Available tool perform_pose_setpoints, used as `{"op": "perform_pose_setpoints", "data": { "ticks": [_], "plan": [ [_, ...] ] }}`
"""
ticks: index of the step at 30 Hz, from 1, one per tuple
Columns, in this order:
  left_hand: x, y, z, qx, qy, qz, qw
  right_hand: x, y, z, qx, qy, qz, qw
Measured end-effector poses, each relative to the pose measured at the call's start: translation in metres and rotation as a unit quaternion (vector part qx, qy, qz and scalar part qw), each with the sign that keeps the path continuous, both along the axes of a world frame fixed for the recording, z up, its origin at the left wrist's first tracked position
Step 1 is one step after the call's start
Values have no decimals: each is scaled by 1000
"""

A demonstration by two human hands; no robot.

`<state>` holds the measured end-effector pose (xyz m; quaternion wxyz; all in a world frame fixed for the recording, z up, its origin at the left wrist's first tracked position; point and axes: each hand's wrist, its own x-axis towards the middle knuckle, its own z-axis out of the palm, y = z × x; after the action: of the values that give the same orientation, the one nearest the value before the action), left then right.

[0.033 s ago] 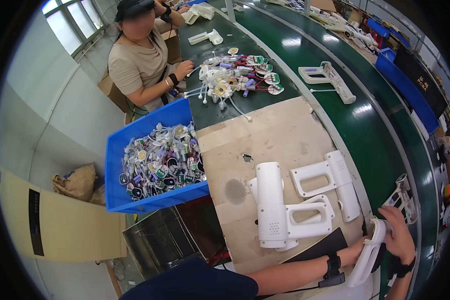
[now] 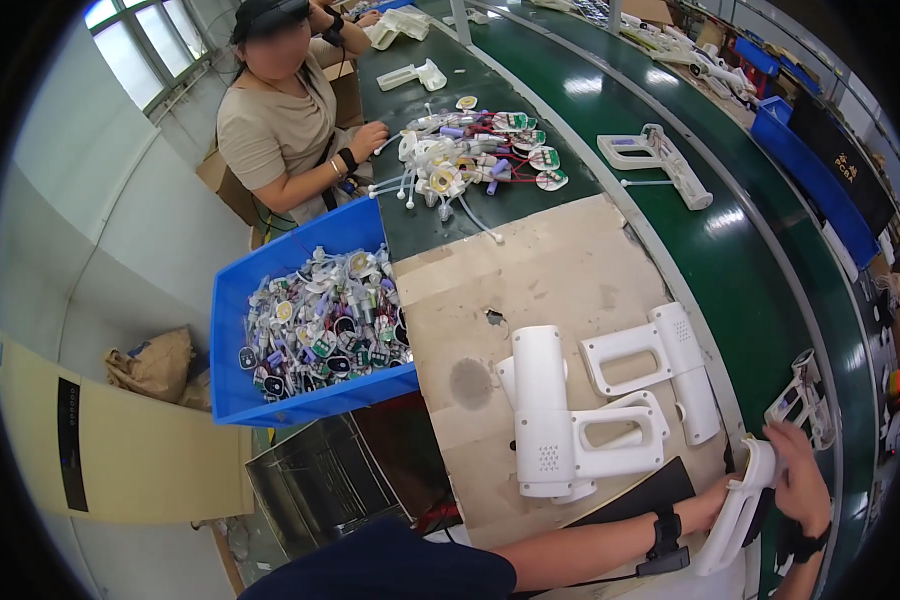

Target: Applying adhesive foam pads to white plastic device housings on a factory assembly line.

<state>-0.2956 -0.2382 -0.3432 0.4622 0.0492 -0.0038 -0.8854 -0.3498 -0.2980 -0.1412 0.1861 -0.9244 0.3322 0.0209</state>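
Note:
At the lower right, both my hands hold a white gun-shaped plastic housing shell (image 2: 732, 520) over the table's edge. My left hand (image 2: 718, 492) supports it from the left and is partly hidden behind it. My right hand (image 2: 802, 478) grips its upper end from the right. Each wrist wears a black strap. To the left of my hands, two stacked white housings (image 2: 545, 420) lie on a sheet of cardboard (image 2: 530, 270), and one more white housing (image 2: 675, 365) lies beside them.
A blue bin (image 2: 228, 395) of small wired parts stands at the left. More wired parts (image 2: 470, 150) lie heaped on the green belt (image 2: 750, 270), with another white housing (image 2: 660, 160) nearby. Another person (image 2: 275, 125) sits at the far left, hand on the belt.

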Motion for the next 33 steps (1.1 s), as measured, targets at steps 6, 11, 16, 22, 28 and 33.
{"op": "perform_pose_setpoints", "data": {
  "ticks": [6, 11, 16, 22, 28, 33],
  "plan": [
    [21, 9, 11, -40, -11, -47, 998, -25, 22, -19, 21, -17, -83, 996],
    [15, 4, 32, -93, -112, -45, 988, -71, 28, -10, -37, -17, -97, 994],
    [48, -10, 26, -34, -181, -70, 980, -114, -39, -6, -110, -48, -109, 987],
    [40, 6, 55, -42, -252, -198, 946, -186, -81, -4, -89, 68, -255, 960],
    [31, 23, 67, -293, -446, -206, 820, -214, -124, -57, -185, 113, -160, 963],
    [40, 19, 45, -401, -469, -152, 772, -194, -150, -82, -202, 107, -175, 958]
  ]
}}
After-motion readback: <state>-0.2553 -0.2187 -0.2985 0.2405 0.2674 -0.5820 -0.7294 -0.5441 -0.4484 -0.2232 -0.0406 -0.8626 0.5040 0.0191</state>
